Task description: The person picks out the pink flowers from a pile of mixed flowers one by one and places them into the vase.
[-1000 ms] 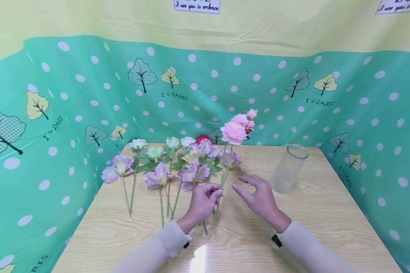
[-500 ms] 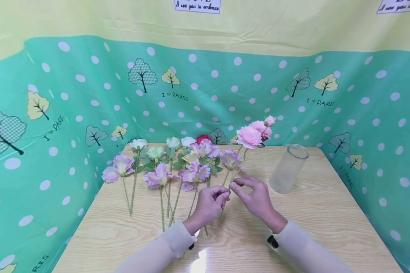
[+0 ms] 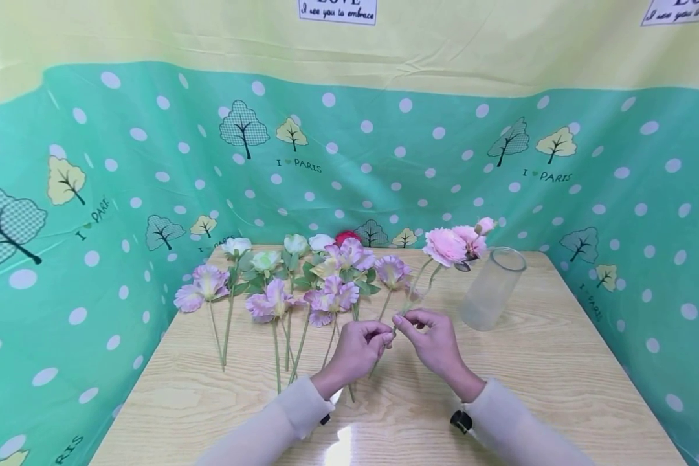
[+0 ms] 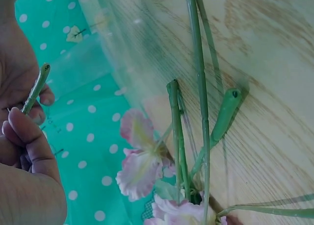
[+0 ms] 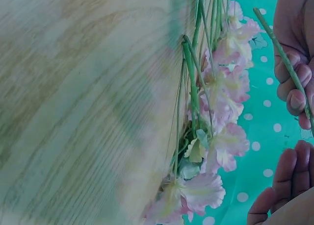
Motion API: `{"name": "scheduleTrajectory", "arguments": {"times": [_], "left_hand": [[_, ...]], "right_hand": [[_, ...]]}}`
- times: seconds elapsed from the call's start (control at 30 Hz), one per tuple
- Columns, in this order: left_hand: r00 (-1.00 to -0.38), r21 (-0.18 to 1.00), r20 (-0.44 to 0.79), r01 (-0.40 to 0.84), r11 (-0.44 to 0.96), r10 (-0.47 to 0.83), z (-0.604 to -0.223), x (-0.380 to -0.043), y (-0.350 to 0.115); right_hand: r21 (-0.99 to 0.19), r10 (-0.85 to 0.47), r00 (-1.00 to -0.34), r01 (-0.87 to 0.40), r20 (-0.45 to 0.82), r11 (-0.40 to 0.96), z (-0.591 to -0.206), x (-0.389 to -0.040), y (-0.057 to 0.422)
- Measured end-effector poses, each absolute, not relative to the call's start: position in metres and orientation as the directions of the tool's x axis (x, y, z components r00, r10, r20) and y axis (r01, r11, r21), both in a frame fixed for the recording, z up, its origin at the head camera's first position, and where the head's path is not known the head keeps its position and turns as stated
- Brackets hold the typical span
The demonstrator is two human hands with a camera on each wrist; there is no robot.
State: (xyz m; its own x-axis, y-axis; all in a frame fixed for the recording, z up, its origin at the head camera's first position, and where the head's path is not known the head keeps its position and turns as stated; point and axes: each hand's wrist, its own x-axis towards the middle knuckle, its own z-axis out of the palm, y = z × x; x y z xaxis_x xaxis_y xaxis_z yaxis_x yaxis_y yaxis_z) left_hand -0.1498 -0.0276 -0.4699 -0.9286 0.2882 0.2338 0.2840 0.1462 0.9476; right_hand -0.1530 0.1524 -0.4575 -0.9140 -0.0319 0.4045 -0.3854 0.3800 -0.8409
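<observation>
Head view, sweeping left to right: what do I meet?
Leftmost purple flower → second purple flower → left hand → right hand → translucent vase. Pink flower skipped: it overlaps the right hand's span.

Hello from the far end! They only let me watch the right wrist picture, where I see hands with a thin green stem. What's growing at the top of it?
Observer: In the head view, the thin green stem carries a cluster of round, many-petalled pink blooms.

Visitor: Pretty! Is there any container around?

Observer: Yes, a frosted, see-through cylindrical vase stands on the pale wood-grain table, beyond and to the right of the right hand.

Visitor: I also see ruffled lilac flowers. Any bolder colour near them?

Observer: One: a rounded red bloom peeks out behind them at the table's far edge, partly hidden.
</observation>
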Motion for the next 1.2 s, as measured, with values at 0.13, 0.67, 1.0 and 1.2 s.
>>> {"name": "scheduleTrajectory", "arguments": {"times": [0.13,0.67,1.0,1.2], "left_hand": [[-0.924,0.943,0.225,0.287,0.170,0.308,-0.468,-0.149,-0.029],[-0.941,0.937,0.161,0.240,0.252,0.297,-0.470,-0.153,-0.035],[-0.939,0.900,0.204,0.291,0.323,0.277,-0.473,-0.156,-0.056],[-0.931,0.835,0.270,0.354,0.421,0.247,-0.473,-0.156,-0.072]], "right_hand": [[-0.862,-0.019,-0.929,-0.350,0.370,0.368,-0.457,-0.151,0.151],[-0.863,0.020,-0.943,-0.295,0.332,0.409,-0.447,-0.152,0.158],[-0.842,0.052,-0.943,-0.267,0.328,0.469,-0.428,-0.154,0.173],[-0.844,0.064,-0.946,-0.251,0.317,0.474,-0.418,-0.156,0.186]]}}
